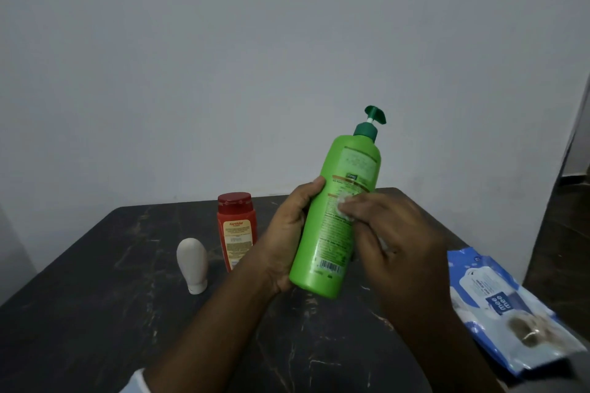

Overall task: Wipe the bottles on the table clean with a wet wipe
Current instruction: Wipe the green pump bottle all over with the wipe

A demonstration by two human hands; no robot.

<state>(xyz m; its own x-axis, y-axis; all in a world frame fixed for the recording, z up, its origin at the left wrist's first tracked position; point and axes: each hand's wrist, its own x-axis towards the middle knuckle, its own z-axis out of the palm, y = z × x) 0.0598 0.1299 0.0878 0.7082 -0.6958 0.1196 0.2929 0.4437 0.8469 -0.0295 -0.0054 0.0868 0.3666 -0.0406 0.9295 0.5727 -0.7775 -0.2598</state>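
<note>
Hands are the closest thing here, both raised over the near half of the dark table (pixel 95 313). The left hand (pixel 284 233) is wrapped round the green pump bottle (pixel 338 169) from its left side, thumb up on the edge next to the label and the other fingers curled behind, so it's carrying the whole thing and the bottle is clear off the tabletop. The right hand (pixel 396 233) comes in from the opposite side, fingertips bunched on a small wad of wet wipe (pixel 345 208) and pressing it onto the back label about halfway up the body. What the next stroke turns on, imo: the bottle's long axis is tilted, base low and toward the person, pump head up, away and a bit to the right. So the wipe sits mid-body with the barcode end below it and the shoulder and pump above, and I'd guess the rubbing wants to run along that axis while the left hand rolls the bottle to bring the hidden side round. The right hand is also the one nearer the wipe pack (pixel 498 303), lying flat by the table's right edge. Farther back on the left, a white bottle (pixel 192 260) stands on its cap and a red bottle (pixel 237 230) stands upright just beside it, neither hand on them. Behind it all, plain grey wall (pixel 223 57).
</note>
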